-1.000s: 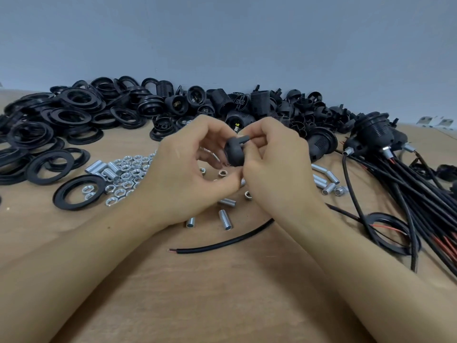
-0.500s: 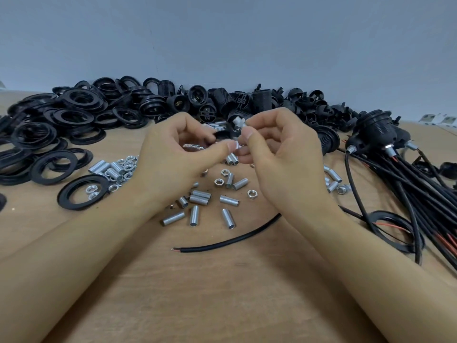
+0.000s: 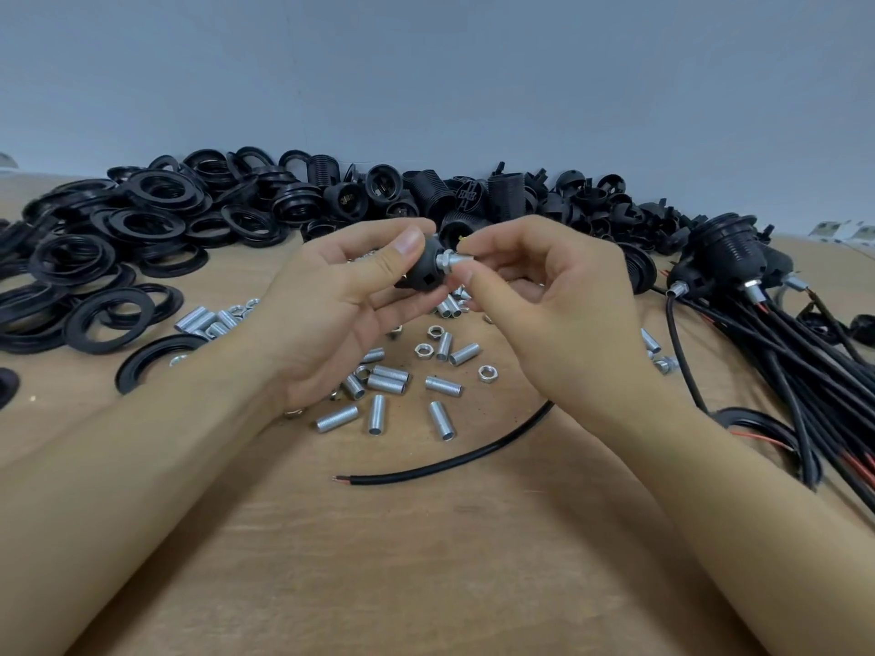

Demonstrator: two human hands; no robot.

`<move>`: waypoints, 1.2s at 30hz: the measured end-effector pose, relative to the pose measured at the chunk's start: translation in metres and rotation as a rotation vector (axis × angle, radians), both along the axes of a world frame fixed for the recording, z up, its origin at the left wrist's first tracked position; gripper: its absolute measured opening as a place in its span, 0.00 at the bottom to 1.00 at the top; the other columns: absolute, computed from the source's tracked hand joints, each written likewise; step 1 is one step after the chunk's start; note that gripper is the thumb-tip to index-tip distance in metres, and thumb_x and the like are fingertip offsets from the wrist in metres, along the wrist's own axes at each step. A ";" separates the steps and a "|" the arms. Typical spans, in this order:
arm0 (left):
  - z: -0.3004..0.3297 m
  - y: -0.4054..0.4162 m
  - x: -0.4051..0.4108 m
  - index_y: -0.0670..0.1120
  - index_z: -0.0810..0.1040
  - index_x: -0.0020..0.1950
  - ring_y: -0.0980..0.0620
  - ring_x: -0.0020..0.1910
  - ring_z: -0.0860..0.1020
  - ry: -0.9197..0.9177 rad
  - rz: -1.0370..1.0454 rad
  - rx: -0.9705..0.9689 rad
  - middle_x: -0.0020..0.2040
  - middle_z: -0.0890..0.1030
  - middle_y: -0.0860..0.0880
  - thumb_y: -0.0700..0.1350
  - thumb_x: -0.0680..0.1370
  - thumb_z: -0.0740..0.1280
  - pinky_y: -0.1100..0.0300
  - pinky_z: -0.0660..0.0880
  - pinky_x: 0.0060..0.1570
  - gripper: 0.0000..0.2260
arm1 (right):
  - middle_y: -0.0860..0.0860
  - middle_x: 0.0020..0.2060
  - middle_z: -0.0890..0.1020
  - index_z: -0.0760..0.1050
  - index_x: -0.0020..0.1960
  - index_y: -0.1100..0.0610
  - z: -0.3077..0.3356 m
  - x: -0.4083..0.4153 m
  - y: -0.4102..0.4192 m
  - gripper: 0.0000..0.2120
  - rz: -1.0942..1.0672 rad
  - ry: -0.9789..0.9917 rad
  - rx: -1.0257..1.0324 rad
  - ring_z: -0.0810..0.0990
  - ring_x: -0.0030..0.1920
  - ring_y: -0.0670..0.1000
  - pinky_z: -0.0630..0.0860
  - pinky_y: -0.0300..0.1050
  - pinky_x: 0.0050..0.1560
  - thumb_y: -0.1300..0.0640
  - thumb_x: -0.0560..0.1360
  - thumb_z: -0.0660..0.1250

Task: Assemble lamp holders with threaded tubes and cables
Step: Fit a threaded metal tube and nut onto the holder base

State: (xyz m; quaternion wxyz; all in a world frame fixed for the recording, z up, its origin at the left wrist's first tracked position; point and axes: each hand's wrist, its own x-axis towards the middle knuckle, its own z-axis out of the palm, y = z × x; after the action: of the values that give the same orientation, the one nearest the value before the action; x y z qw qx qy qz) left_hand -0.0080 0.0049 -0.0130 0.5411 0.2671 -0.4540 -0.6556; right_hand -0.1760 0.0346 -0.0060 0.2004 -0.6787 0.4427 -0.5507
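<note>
My left hand (image 3: 341, 305) grips a black lamp holder cap (image 3: 422, 272) above the table, thumb on its top. A silver threaded tube (image 3: 453, 260) with a nut on it sticks out of the cap to the right. My right hand (image 3: 549, 300) pinches that tube's outer end between thumb and forefinger. A loose black cable (image 3: 454, 461) with bared red wire ends lies on the table below my hands.
Loose threaded tubes (image 3: 393, 378) and nuts (image 3: 486, 372) are scattered under my hands. Black rings (image 3: 142, 229) pile up at the left, and black holder bodies (image 3: 473, 196) line the back. Assembled holders with cables (image 3: 757, 295) lie at the right on the wooden table (image 3: 426, 561).
Both hands have lifted from the table with the cap. The cap has turned, so the threaded tube and nut now show, with my right fingers on the tube.
</note>
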 end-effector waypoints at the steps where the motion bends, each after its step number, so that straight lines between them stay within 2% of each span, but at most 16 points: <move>1: 0.000 0.000 0.000 0.39 0.82 0.53 0.45 0.50 0.85 -0.019 -0.004 -0.006 0.46 0.85 0.42 0.43 0.73 0.69 0.57 0.81 0.49 0.12 | 0.45 0.38 0.82 0.81 0.47 0.53 0.001 -0.001 0.000 0.05 0.001 0.050 -0.027 0.82 0.41 0.46 0.80 0.40 0.42 0.62 0.74 0.72; 3: 0.000 0.001 0.000 0.39 0.82 0.54 0.44 0.50 0.85 -0.060 -0.005 -0.018 0.48 0.85 0.41 0.45 0.73 0.69 0.58 0.81 0.49 0.13 | 0.43 0.38 0.82 0.81 0.47 0.54 0.002 -0.004 0.001 0.05 0.002 0.131 -0.074 0.82 0.40 0.44 0.79 0.36 0.42 0.62 0.74 0.72; 7: 0.000 0.002 0.001 0.40 0.82 0.52 0.45 0.50 0.85 -0.073 0.006 -0.071 0.47 0.85 0.41 0.41 0.72 0.69 0.57 0.81 0.50 0.10 | 0.43 0.35 0.82 0.81 0.46 0.53 0.002 -0.008 0.000 0.02 0.028 0.097 -0.036 0.82 0.34 0.43 0.78 0.34 0.38 0.60 0.75 0.72; 10: 0.001 0.003 0.001 0.41 0.82 0.52 0.45 0.51 0.84 -0.088 0.015 -0.102 0.48 0.85 0.41 0.39 0.71 0.70 0.56 0.81 0.51 0.11 | 0.47 0.33 0.81 0.81 0.44 0.54 -0.001 -0.010 0.000 0.03 0.009 0.094 0.000 0.81 0.33 0.48 0.81 0.44 0.37 0.57 0.77 0.70; 12: 0.000 0.005 0.001 0.42 0.83 0.51 0.43 0.53 0.84 -0.112 -0.008 -0.132 0.50 0.84 0.40 0.39 0.71 0.72 0.55 0.81 0.52 0.10 | 0.52 0.30 0.80 0.79 0.41 0.57 -0.003 -0.008 -0.002 0.10 -0.021 0.103 0.004 0.80 0.32 0.54 0.79 0.53 0.35 0.53 0.79 0.67; 14: -0.001 0.007 0.000 0.43 0.84 0.51 0.43 0.54 0.83 -0.122 -0.026 -0.161 0.50 0.84 0.40 0.39 0.70 0.72 0.53 0.81 0.53 0.09 | 0.57 0.28 0.78 0.76 0.38 0.61 -0.005 -0.007 -0.002 0.17 -0.044 0.082 0.009 0.79 0.29 0.56 0.76 0.56 0.31 0.51 0.80 0.64; 17: 0.000 0.007 -0.003 0.41 0.81 0.53 0.46 0.50 0.84 -0.095 0.035 -0.146 0.47 0.84 0.43 0.40 0.70 0.70 0.55 0.81 0.51 0.11 | 0.54 0.29 0.78 0.77 0.39 0.59 -0.005 -0.007 -0.003 0.13 -0.026 0.052 0.005 0.79 0.28 0.49 0.77 0.55 0.31 0.52 0.79 0.66; 21: 0.003 0.006 -0.004 0.40 0.80 0.52 0.48 0.47 0.84 -0.059 0.043 -0.101 0.43 0.85 0.45 0.41 0.71 0.69 0.57 0.81 0.48 0.11 | 0.51 0.35 0.81 0.78 0.45 0.57 -0.005 -0.006 -0.003 0.04 0.037 0.020 -0.011 0.81 0.33 0.50 0.81 0.46 0.34 0.59 0.75 0.72; 25: 0.002 0.008 -0.004 0.40 0.81 0.52 0.46 0.48 0.85 -0.064 0.060 -0.104 0.44 0.85 0.42 0.42 0.70 0.70 0.57 0.81 0.48 0.11 | 0.49 0.38 0.83 0.79 0.47 0.57 -0.002 -0.011 -0.002 0.04 0.068 0.075 -0.062 0.83 0.37 0.49 0.82 0.46 0.40 0.64 0.74 0.72; 28: 0.002 0.007 -0.005 0.39 0.80 0.52 0.47 0.48 0.85 -0.065 0.060 -0.102 0.43 0.85 0.43 0.42 0.71 0.70 0.57 0.81 0.48 0.12 | 0.48 0.40 0.84 0.81 0.50 0.58 -0.001 -0.012 -0.002 0.06 0.072 0.082 -0.063 0.84 0.39 0.45 0.82 0.40 0.43 0.66 0.75 0.71; 32: 0.002 0.007 -0.003 0.39 0.80 0.53 0.46 0.48 0.85 -0.060 0.044 -0.132 0.44 0.85 0.43 0.40 0.71 0.70 0.56 0.81 0.49 0.11 | 0.49 0.36 0.83 0.82 0.48 0.59 -0.001 -0.013 -0.001 0.03 0.076 0.061 -0.021 0.84 0.35 0.45 0.81 0.37 0.38 0.60 0.76 0.70; 34: 0.002 0.008 -0.002 0.40 0.81 0.53 0.45 0.49 0.85 -0.077 0.035 -0.159 0.47 0.85 0.42 0.40 0.71 0.70 0.56 0.81 0.49 0.11 | 0.49 0.33 0.82 0.81 0.44 0.58 -0.002 -0.014 0.000 0.07 0.059 0.083 -0.004 0.83 0.32 0.45 0.80 0.38 0.35 0.55 0.78 0.68; 36: 0.002 0.009 -0.002 0.41 0.81 0.52 0.44 0.50 0.84 -0.102 0.037 -0.173 0.48 0.85 0.41 0.40 0.70 0.71 0.56 0.81 0.50 0.11 | 0.52 0.30 0.81 0.78 0.41 0.59 -0.003 -0.012 -0.001 0.13 0.037 0.110 0.021 0.81 0.30 0.50 0.80 0.45 0.32 0.53 0.80 0.65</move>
State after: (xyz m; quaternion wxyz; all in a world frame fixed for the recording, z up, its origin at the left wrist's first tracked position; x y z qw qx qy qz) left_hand -0.0098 0.0139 -0.0111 0.5505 0.2608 -0.5309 -0.5891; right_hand -0.1884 0.0333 -0.0088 0.1929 -0.7140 0.4460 -0.5041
